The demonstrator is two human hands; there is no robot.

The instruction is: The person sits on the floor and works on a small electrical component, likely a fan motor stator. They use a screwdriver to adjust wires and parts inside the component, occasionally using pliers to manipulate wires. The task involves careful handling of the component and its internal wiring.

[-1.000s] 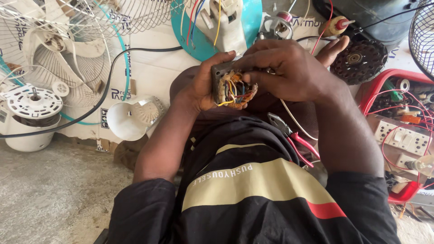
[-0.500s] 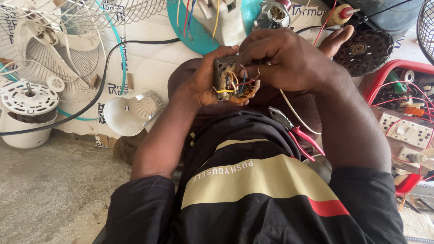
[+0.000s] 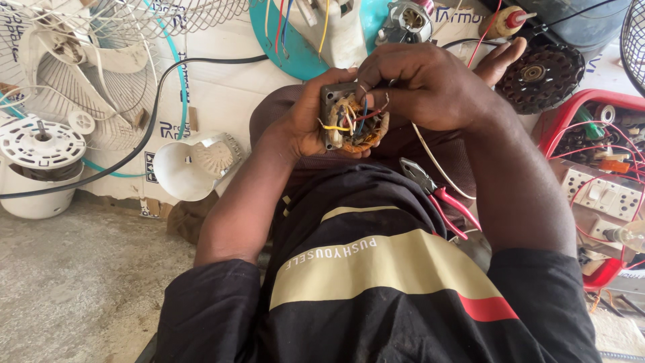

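Copper-wound motor stator (image 3: 353,124), one, gripped by left hand (image 3: 306,124), right hand (image 3: 430,84).

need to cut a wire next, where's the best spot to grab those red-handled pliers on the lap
Grip the red-handled pliers by the two red handles, coming from the right-hand side. The handles splay open toward the right thigh and lie exposed, while the grey metal jaws point up toward the small wired motor stator.

Pliers (image 3: 437,195) right of fan housing (image 3: 195,165)
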